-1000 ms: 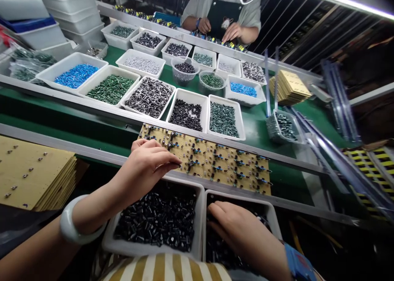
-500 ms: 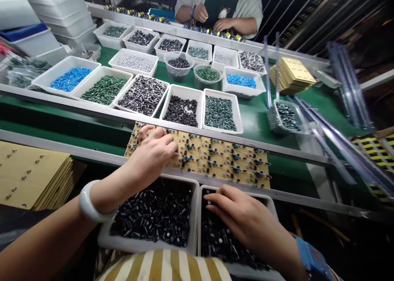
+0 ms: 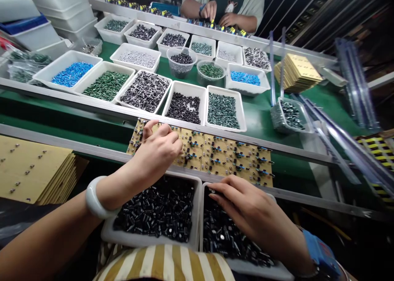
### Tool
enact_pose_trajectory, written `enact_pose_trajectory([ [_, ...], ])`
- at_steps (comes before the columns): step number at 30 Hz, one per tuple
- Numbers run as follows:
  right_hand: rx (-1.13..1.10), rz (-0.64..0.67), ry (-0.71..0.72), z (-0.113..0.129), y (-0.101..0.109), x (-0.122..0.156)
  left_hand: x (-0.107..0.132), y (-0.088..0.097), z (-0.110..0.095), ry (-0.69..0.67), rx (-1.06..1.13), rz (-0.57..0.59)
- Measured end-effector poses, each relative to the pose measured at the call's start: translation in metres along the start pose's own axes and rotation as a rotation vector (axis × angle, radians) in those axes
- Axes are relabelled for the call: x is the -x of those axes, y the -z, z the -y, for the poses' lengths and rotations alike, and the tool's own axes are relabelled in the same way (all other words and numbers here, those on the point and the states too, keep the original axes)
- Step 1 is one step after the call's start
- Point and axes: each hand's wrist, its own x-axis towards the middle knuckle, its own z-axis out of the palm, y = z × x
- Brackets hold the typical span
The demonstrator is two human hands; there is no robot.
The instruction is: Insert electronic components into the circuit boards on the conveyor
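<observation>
My left hand (image 3: 158, 147) is bent over the left end of a yellow circuit board (image 3: 197, 166) dotted with small components. Its fingers are curled together; whatever they pinch is hidden beneath them. Over the right bin (image 3: 201, 236), my right hand (image 3: 246, 203) pinches a small black capacitor (image 3: 212, 190) between thumb and fingertips. Loose black capacitors (image 3: 156, 211) fill the left bin (image 3: 154, 243) beside it. The board lies between two metal rails, just beyond both bins.
White trays of blue (image 3: 72, 74), green (image 3: 106, 85) and black parts stand behind the rail (image 3: 197, 129). Stacked yellow boards (image 3: 27, 170) sit at left, more boards (image 3: 298, 71) at far right. Opposite, a co-worker's hands (image 3: 211, 11) are over another row of boards.
The view has shifted slightly. My right hand has lifted a little toward the board, its fingers still pinched. My left hand stays over the board's left end.
</observation>
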Motion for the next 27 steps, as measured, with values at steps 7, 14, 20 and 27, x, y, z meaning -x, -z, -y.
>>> enact_pose_trajectory([
  [7,-0.016,-0.018,0.025,0.002,0.000,-0.004,-0.002,-0.001,0.004,0.001,0.060,0.007],
  [14,-0.238,-0.076,-0.089,0.002,0.007,-0.015,0.004,0.003,-0.002,-0.016,0.095,-0.071],
  [20,-0.677,-0.142,-0.362,-0.005,0.010,-0.041,0.005,0.002,-0.005,-0.022,0.081,-0.081],
  [27,-0.707,-0.138,-0.331,-0.014,0.005,-0.059,0.037,0.015,-0.024,-0.050,0.230,-0.147],
])
